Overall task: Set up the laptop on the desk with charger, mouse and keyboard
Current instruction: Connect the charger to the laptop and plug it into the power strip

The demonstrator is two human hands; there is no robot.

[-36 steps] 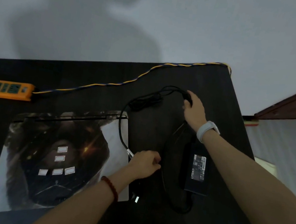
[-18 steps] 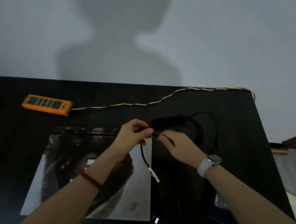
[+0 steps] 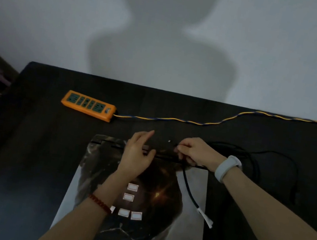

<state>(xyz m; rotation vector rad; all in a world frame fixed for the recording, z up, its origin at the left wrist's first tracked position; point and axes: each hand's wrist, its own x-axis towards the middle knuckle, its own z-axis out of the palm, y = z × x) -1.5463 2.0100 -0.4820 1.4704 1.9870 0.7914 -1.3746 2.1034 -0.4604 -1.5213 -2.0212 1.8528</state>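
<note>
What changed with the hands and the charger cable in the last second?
Left hand released the cable and opened above the closed laptop. Right hand left the coil and now pinches the black cable by the hinge. Power strip stayed put.

Legible text: none. Laptop lid [image 3: 140, 209]: five small white red-bordered stickers [image 3: 132, 187], any wording too small to read. Orange power strip [image 3: 88, 105] and white tag [image 3: 205, 217] on the black cable [image 3: 189, 186]: no readable marking.
</note>
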